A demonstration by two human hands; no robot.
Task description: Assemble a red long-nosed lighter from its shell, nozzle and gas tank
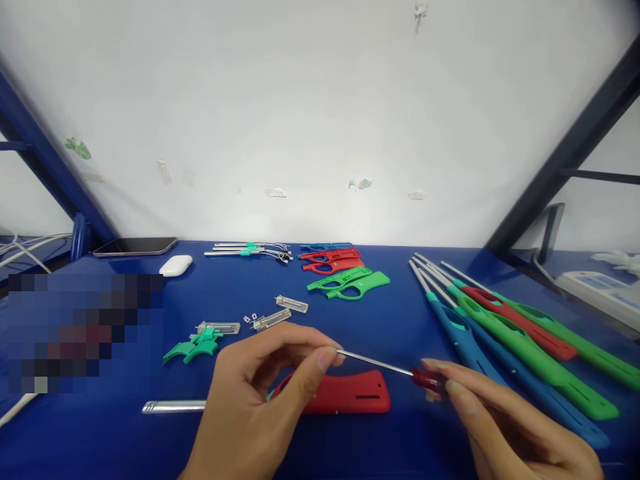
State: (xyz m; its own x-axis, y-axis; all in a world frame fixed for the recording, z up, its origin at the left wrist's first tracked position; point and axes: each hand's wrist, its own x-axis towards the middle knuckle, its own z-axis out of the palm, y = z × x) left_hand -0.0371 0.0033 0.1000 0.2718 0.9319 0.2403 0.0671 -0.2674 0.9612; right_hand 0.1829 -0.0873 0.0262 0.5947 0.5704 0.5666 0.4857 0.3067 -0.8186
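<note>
A screwdriver (377, 363) with a thin metal shaft and a dark red handle is held level above the table. My right hand (515, 420) grips its handle between thumb and fingers. Thumb and forefinger of my left hand (260, 400) are pinched at the shaft's tip; whether a small part sits between them is hidden. Below lies a red gas lighter (350, 393) on its side, its metal tube (173, 407) pointing left and its middle covered by my left hand. Green plastic triggers (195, 347) and clear fuel tanks (273, 319) lie beyond that hand.
Several finished-looking lighters (520, 327) fan out at right. Blue, red and green handle shells (345, 273) lie at the back, beside metal tubes with wires (250, 251). A white earbud case (176, 265) and a phone (135, 247) are at back left. The wall (320, 120) stands behind.
</note>
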